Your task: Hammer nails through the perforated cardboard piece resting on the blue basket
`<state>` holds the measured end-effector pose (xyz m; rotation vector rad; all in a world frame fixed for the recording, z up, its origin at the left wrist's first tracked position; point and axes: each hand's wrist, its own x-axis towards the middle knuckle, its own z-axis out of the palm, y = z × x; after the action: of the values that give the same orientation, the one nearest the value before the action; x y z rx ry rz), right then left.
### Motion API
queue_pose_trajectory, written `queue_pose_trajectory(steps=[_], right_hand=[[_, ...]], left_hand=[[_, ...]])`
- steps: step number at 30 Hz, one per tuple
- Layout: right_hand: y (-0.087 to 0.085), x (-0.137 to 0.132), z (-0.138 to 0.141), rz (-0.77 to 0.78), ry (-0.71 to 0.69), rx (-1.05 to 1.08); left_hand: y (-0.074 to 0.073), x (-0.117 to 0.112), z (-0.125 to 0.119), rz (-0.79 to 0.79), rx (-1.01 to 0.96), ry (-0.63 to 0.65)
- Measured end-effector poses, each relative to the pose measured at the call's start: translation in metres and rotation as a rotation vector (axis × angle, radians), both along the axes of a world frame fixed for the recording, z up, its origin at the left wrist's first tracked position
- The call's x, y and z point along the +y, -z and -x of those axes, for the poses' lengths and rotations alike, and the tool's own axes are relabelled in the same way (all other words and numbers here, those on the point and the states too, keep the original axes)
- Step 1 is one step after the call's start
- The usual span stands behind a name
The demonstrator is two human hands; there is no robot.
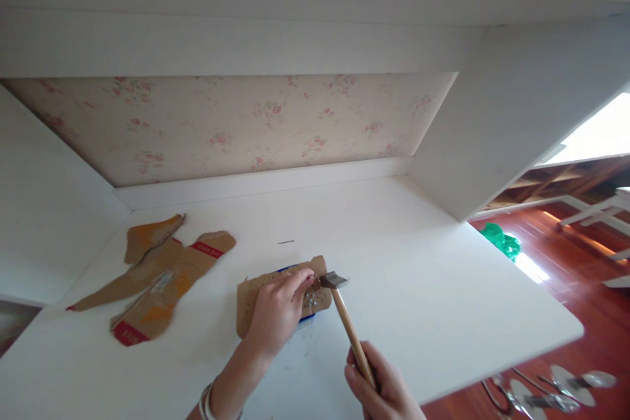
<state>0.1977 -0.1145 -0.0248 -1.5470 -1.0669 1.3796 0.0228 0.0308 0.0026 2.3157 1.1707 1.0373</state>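
Observation:
My right hand (377, 377) is wrapped round the wooden handle of a hammer (350, 328). Its metal head is at the right end of a piece of brown cardboard (246, 315), close to my left fingertips. My left hand (280, 305) rests over the cardboard with thumb and forefinger pinched together; what lies between them is too small to make out. Several shiny nail heads (312, 302) and small dark holes dot the cardboard. Something blue (308, 317) shows along its edges, underneath. Beyond it, a single nail (286, 241) lies on the white tabletop.
Torn cardboard pieces (182, 275) with red and orange print lie on the left of the tabletop (418, 289). White side panels and an overhead cabinet (246, 46) enclose it. On the red floor are a green bag (501, 241) and a glass-and-metal fixture (551, 397).

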Motion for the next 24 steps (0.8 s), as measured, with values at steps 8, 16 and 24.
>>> queue_pose_trajectory(steps=[8,16,24], right_hand=[[-0.0061,0.0000,0.0010,0.030,0.008,0.034],[-0.0040,0.0004,0.0017,0.031,0.023,0.015],[-0.0035,-0.0001,0.0021,0.034,0.022,0.042]], left_hand=[[0.0003,-0.0012,0.0001,-0.070,-0.008,0.019],[0.0008,-0.0019,0.0005,-0.065,-0.004,0.007],[0.0017,-0.0013,0.0008,0.012,0.024,0.013]])
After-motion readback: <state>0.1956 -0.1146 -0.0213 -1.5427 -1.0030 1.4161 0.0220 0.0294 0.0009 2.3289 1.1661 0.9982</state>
